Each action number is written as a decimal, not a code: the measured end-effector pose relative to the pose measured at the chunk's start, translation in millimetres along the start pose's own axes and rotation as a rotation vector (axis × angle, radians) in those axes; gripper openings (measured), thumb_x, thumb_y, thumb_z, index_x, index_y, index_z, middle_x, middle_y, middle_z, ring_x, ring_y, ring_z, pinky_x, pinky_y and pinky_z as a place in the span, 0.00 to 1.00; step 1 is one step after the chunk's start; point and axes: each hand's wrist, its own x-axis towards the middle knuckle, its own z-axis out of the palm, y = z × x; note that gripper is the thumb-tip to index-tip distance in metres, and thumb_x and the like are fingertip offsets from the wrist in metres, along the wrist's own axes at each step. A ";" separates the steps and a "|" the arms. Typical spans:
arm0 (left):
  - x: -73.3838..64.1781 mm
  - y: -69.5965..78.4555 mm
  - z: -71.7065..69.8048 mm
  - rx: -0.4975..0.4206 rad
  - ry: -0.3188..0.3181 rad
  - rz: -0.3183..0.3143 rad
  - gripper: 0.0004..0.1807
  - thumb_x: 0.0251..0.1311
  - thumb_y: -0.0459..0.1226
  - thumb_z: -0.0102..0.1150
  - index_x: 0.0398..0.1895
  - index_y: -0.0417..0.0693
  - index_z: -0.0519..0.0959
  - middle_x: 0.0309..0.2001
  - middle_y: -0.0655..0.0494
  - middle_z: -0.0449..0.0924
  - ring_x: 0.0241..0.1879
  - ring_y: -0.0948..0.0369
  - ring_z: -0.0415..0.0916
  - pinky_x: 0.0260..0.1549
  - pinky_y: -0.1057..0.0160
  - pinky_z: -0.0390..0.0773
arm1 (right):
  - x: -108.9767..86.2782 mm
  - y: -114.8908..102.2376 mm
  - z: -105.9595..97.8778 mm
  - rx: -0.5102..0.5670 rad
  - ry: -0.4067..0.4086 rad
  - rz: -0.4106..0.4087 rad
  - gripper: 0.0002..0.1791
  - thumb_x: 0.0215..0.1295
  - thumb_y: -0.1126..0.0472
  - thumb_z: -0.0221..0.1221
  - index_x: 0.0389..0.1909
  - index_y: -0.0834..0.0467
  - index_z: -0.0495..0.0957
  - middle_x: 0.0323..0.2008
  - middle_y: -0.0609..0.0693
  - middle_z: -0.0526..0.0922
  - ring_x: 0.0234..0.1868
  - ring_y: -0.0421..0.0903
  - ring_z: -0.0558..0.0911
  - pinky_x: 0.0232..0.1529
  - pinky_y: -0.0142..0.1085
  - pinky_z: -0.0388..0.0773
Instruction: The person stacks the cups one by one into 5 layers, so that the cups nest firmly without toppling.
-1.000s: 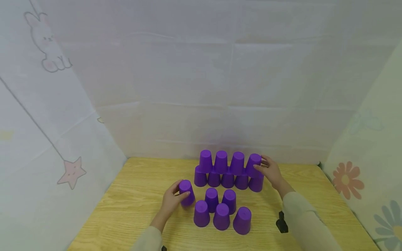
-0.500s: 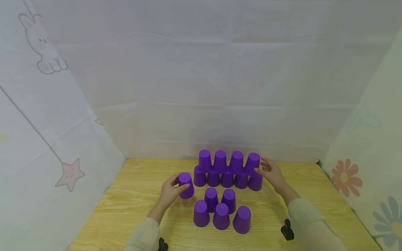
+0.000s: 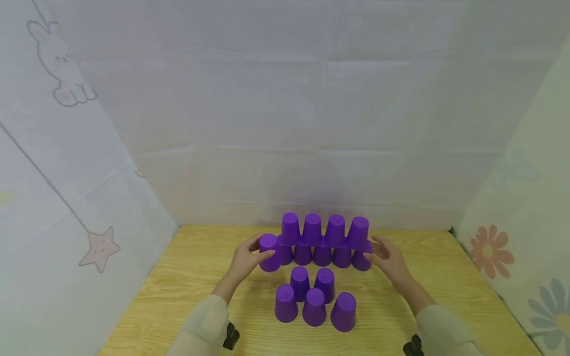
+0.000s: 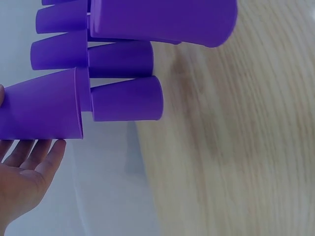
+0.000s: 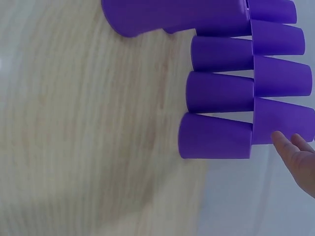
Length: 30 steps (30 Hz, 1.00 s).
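Note:
My left hand [image 3: 244,261] grips an upside-down purple cup [image 3: 269,261], with the thumb across its near side. That cup is at the left end of a two-tier row of upside-down purple cups, partly hiding the lower left one. In the left wrist view the held cup [image 4: 42,108] has its rim level with the lower cups' tops [image 4: 125,101]. My right hand [image 3: 393,262] stands at the row's right end, fingers extended beside the upper right cup [image 3: 358,232]. In the right wrist view its fingertips [image 5: 278,137] overlap that cup's edge; I cannot tell if they touch.
In front of the row stand more upside-down purple cups: two behind, then three nearer, the right one [image 3: 343,312] set apart. The wooden table [image 3: 178,291] ends at a pale hanging cloth [image 3: 285,123] at the back and sides. Black devices [image 3: 231,336] sit at the wrists.
My left hand has lifted its cup and carried it away from me and rightward, up to the row's left end. The right hand has eased slightly down and away from the upper right cup.

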 end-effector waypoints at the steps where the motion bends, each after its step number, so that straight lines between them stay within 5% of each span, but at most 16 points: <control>1: 1.4 1.8 0.4 -0.001 -0.004 -0.009 0.27 0.41 0.42 0.67 0.48 0.49 0.74 0.41 0.55 0.76 0.44 0.56 0.71 0.41 0.58 0.72 | -3.0 2.2 1.2 0.009 0.003 0.006 0.37 0.52 0.58 0.60 0.61 0.64 0.54 0.54 0.68 0.64 0.54 0.63 0.63 0.51 0.51 0.62; 9: 12.7 14.0 7.3 -0.002 -0.083 0.008 0.26 0.43 0.41 0.66 0.49 0.50 0.73 0.43 0.55 0.76 0.45 0.55 0.70 0.43 0.55 0.70 | -29.8 21.4 16.7 0.021 -0.016 0.046 0.34 0.53 0.61 0.59 0.59 0.65 0.56 0.55 0.67 0.63 0.54 0.63 0.63 0.50 0.48 0.65; 21: 32.0 45.0 19.9 0.028 -0.120 0.033 0.30 0.42 0.46 0.66 0.52 0.51 0.71 0.45 0.56 0.74 0.46 0.57 0.70 0.42 0.59 0.72 | -56.8 30.1 45.1 0.022 -0.093 0.088 0.29 0.53 0.63 0.58 0.57 0.65 0.61 0.51 0.66 0.67 0.52 0.64 0.64 0.47 0.46 0.69; 30: 35.2 90.6 22.3 -0.034 -0.182 0.059 0.25 0.47 0.35 0.62 0.52 0.42 0.70 0.46 0.49 0.74 0.47 0.53 0.69 0.45 0.58 0.69 | -66.7 31.2 55.9 0.021 -0.150 0.086 0.29 0.54 0.60 0.58 0.56 0.66 0.61 0.51 0.67 0.66 0.52 0.63 0.65 0.48 0.47 0.67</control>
